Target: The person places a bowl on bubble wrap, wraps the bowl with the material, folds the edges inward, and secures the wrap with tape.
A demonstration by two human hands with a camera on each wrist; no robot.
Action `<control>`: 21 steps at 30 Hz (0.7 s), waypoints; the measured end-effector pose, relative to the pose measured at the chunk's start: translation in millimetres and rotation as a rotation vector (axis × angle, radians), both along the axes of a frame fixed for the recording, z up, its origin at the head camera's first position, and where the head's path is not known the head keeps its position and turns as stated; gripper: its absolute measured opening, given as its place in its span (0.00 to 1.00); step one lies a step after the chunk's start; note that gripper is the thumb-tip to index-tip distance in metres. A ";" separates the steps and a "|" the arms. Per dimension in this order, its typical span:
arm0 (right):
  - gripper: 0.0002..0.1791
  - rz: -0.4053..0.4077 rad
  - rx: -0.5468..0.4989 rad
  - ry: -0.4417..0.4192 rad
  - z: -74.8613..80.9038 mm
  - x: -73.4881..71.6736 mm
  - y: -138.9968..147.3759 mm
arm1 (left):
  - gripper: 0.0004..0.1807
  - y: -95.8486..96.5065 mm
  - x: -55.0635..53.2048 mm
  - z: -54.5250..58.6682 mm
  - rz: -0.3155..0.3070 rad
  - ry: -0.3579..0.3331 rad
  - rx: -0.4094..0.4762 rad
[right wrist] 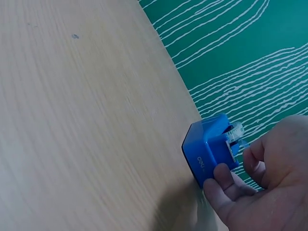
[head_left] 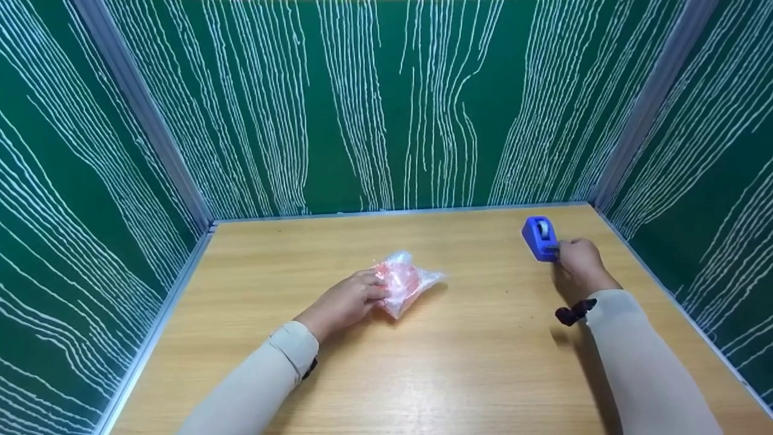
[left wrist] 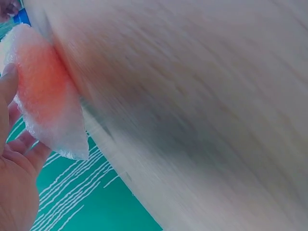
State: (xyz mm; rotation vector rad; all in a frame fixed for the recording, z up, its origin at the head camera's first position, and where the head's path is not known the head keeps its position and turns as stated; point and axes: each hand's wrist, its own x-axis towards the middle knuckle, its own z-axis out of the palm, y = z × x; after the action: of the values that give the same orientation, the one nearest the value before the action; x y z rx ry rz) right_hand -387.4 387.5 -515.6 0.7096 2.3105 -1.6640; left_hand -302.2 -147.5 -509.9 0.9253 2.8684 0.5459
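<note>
My left hand (head_left: 353,300) holds a bundle in clear bubble wrap (head_left: 400,284) with something orange-red inside, near the table's middle. In the left wrist view the thumb lies on one face of the wrapped bundle (left wrist: 45,86) and the fingers on the other. A blue tape dispenser (head_left: 537,237) with a roll of clear tape stands toward the back right. At its cutter end my right hand (head_left: 581,261) pinches the tape (right wrist: 244,144). Other fingertips (right wrist: 222,174) of this hand rest against the dispenser's side.
The wooden table (head_left: 290,241) is enclosed by green panels (head_left: 398,121) with wavy white lines, at the back and both sides. Grey metal posts (head_left: 142,109) stand at the back corners. A dark wrist strap (head_left: 577,311) sits at the right cuff.
</note>
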 end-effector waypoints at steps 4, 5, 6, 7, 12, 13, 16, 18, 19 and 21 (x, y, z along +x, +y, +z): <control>0.37 0.047 0.097 0.065 -7.7 -1.8 1.8 | 0.20 -1.3 0.5 -2.1 -0.022 0.039 0.001; 0.37 0.055 0.106 0.069 -9.6 -2.3 2.0 | 0.19 -1.7 0.5 -2.7 -0.028 0.052 -0.001; 0.36 0.062 0.109 0.069 -11.3 -2.8 2.2 | 0.19 -2.1 0.4 -3.2 -0.035 0.067 -0.004; 0.36 0.068 0.112 0.064 -13.0 -3.4 2.4 | 0.18 -2.4 0.2 -3.8 -0.043 0.081 -0.005; 0.35 0.064 0.094 0.015 -14.3 -5.3 2.3 | 0.19 -2.3 0.1 -4.1 -0.040 0.082 -0.009; 0.35 0.063 0.104 0.011 -14.5 -5.5 2.3 | 0.19 -2.2 0.2 -3.9 -0.039 0.076 -0.008; 0.35 0.067 0.136 -0.003 -15.4 -6.5 3.5 | 0.20 -2.1 1.1 -3.4 -0.027 0.055 -0.005; 0.35 0.071 0.157 -0.016 -16.1 -7.1 4.7 | 0.20 -2.0 1.5 -3.1 -0.025 0.045 -0.003; 0.35 0.074 0.163 -0.023 -16.5 -7.6 5.5 | 0.20 -1.9 1.6 -2.8 -0.025 0.042 -0.003; 0.36 0.077 0.165 -0.038 -16.6 -8.6 6.7 | 0.20 -1.7 1.8 -2.7 -0.028 0.042 0.000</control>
State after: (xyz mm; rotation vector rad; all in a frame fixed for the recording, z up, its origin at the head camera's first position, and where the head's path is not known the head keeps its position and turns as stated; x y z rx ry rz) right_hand -395.9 394.2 -532.2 0.6681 2.4359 -1.4273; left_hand -300.4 -149.2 -512.7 0.9865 2.8880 0.5308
